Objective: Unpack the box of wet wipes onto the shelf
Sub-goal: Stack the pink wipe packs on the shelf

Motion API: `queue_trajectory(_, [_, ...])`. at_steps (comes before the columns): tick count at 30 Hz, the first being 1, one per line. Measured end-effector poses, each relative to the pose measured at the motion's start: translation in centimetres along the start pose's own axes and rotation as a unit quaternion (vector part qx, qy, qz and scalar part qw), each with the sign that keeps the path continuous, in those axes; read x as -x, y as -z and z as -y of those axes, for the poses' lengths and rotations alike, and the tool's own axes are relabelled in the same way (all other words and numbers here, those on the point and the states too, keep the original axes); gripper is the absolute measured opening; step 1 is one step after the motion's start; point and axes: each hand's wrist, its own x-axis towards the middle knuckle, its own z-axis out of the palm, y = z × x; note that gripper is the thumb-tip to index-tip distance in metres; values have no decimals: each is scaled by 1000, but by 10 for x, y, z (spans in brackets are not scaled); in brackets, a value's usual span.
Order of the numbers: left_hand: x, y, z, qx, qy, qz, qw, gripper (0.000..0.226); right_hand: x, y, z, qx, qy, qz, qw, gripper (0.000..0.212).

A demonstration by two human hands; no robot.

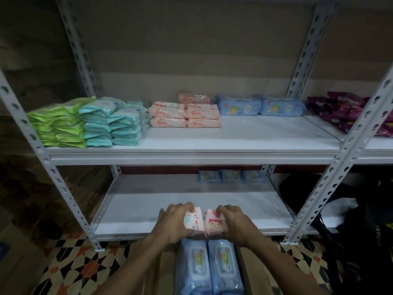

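My left hand (pixel 173 223) grips a pink wet-wipe pack (pixel 193 220) and my right hand (pixel 232 223) grips a second pink pack (pixel 214 222). The two packs are side by side, above the front edge of the lower shelf (pixel 136 211). Directly below them, two blue wipe packs (pixel 209 267) lie side by side in the cardboard box (pixel 246 271) on the floor. On the upper shelf (pixel 244 137) stand stacks of green packs (pixel 57 124), teal packs (pixel 110 122), pink packs (pixel 185 114) and blue packs (pixel 259 105).
Small blue packs (pixel 230 176) sit at the back of the lower shelf. Purple packs (pixel 348 111) lie on the neighbouring shelf at right. Grey slotted uprights (pixel 340 167) frame the bay. A black bag (pixel 350 220) sits at lower right, and another cardboard box (pixel 14 260) at lower left, on a patterned tile floor.
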Motion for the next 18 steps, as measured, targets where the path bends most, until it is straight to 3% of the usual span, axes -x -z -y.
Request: queue_trajectory(18, [12,169,-46,-65,-56,-58,995,62,-4,168,66,2,48,-47,998,44])
